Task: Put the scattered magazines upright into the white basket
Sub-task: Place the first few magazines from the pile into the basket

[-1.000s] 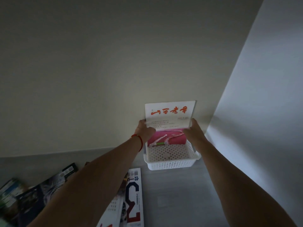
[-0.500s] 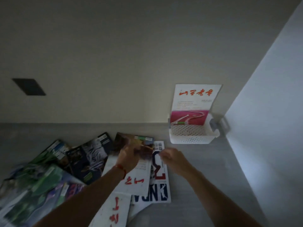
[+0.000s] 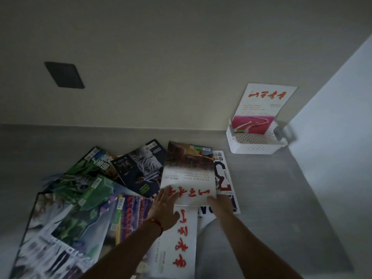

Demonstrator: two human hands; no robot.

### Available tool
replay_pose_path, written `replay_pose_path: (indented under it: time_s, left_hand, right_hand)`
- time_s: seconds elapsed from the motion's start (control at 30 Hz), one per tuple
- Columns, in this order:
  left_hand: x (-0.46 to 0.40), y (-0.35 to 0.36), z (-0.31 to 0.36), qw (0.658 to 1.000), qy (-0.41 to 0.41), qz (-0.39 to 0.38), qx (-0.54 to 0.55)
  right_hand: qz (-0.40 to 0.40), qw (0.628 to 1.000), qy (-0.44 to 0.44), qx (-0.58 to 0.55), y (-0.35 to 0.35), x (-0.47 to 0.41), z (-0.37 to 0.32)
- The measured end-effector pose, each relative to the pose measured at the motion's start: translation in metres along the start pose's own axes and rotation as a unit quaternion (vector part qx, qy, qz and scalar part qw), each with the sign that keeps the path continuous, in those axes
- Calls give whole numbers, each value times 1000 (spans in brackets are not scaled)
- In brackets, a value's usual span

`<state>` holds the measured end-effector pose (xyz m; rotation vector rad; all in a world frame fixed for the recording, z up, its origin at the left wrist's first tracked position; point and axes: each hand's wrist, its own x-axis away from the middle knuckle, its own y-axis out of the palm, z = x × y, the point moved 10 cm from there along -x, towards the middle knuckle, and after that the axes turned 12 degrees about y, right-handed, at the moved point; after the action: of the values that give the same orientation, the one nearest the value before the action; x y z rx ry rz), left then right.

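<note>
The white basket point(image 3: 259, 147) stands in the far right corner of the grey counter. One white magazine with red calligraphy point(image 3: 265, 101) stands upright in it, leaning on the wall. Another white magazine with red calligraphy and a brown photo point(image 3: 189, 172) lies on top of the scattered pile. My left hand point(image 3: 164, 208) has its fingers on that magazine's near left corner, thumb below the edge. My right hand point(image 3: 221, 204) grips its near right corner, which looks slightly raised.
Several more magazines lie overlapped on the counter: a dark one point(image 3: 141, 170), green ones point(image 3: 88, 174), a large one at the left point(image 3: 60, 238), a white one point(image 3: 177, 244) under my wrists. A dark wall plate point(image 3: 64, 75) is on the back wall. A side wall point(image 3: 332, 117) closes the right.
Both hands let go of the magazine now standing in the basket, drew back to the pile and took hold of the top white magazine. My view swung left and down.
</note>
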<state>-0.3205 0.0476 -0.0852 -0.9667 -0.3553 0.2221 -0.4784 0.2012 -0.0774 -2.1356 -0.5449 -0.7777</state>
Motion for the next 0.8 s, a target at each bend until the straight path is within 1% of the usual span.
replay_pose_path:
  time_s: [0.07,0.13,0.2,0.27,0.37,0.4,0.47,0.53,0.57,0.6,0.67,0.7,0.77,0.8]
  left_hand:
    - [-1,-4,-2,998,12,-3,55]
    - [-4,-17,-1,992,21,16,120]
    - [-13,-42,4,991,23,44,126]
    - [-28,-83,24,987,62,105,108]
    - [-43,-156,71,955,158,237,79]
    - [-46,-175,87,945,185,263,59]
    - [-56,-200,118,934,230,274,-1]
    - [-72,-207,142,933,257,244,-58]
    - [-82,-204,149,939,256,220,-69]
    - [-91,-200,154,947,246,197,-57]
    - [-107,-195,162,962,213,169,31]
    - [-113,-193,166,963,193,174,79]
    - [-122,-195,175,956,167,206,126]
    - [-126,-195,179,951,158,223,147]
  right_hand:
    - [-10,998,-20,-50,-6,7,-8]
    - [-13,993,-55,-108,-16,20,-23]
    - [-6,984,-126,-128,-32,35,-45]
    - [28,973,-217,-72,-53,54,-72]
    - [74,935,-347,11,-90,89,-118]
    - [89,918,-384,40,-102,100,-133]
    - [101,894,-432,65,-125,113,-158]
    - [106,884,-452,58,-146,117,-177]
    - [108,879,-461,52,-155,117,-185]
    - [105,877,-467,40,-163,115,-191]
    - [96,881,-463,7,-183,104,-196]
    - [102,882,-460,3,-195,97,-197]
    - [115,889,-444,6,-222,76,-190]
    - [111,894,-433,-10,-237,64,-183]
